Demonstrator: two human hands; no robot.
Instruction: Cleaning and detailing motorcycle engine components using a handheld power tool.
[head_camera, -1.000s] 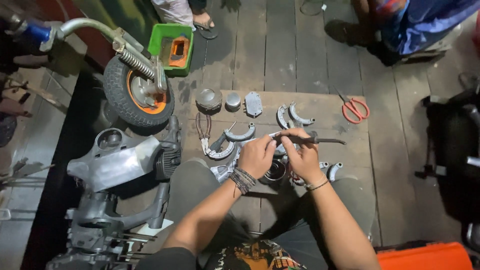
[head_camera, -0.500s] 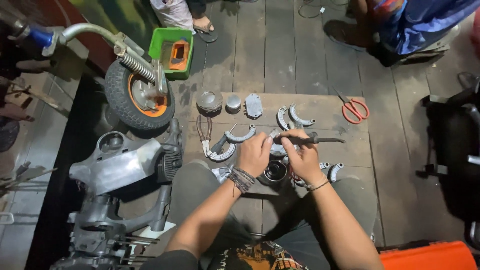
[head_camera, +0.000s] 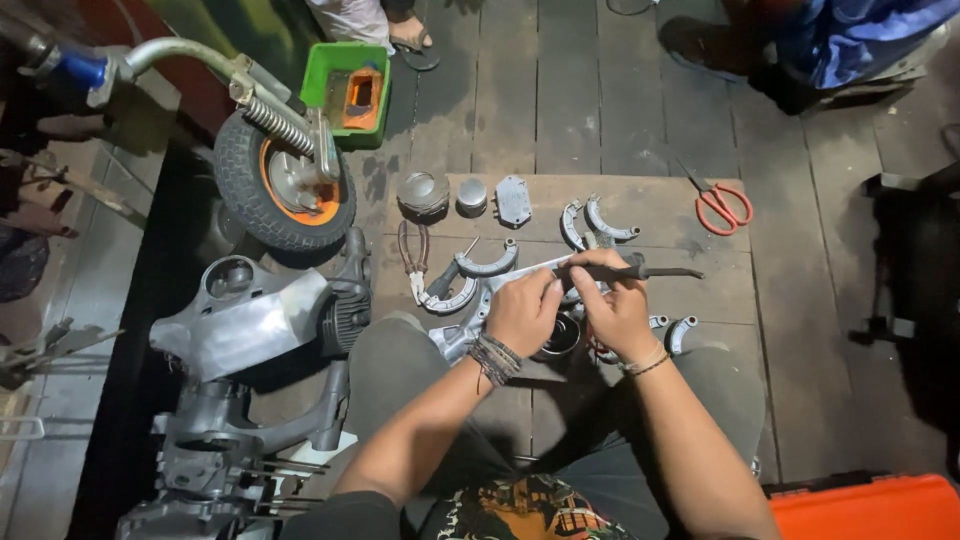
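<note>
1. the left hand (head_camera: 522, 312) is closed around a silver metal part (head_camera: 470, 325) that lies at the near edge of the wooden board (head_camera: 720, 285), just above the person's knees.
2. the right hand (head_camera: 618, 312) grips the dark handle of a long tool (head_camera: 630, 271), which lies level with its tip pointing right.
3. both hands meet over the middle of the board, touching each other.
4. curved brake shoes (head_camera: 487, 264) and pliers (head_camera: 412, 262) lie just left of the hands.
5. red-handled scissors (head_camera: 722, 207) sit well apart at the upper right.
6. a small wheel (head_camera: 285, 180) with an orange hub stands off the board's left corner.
</note>
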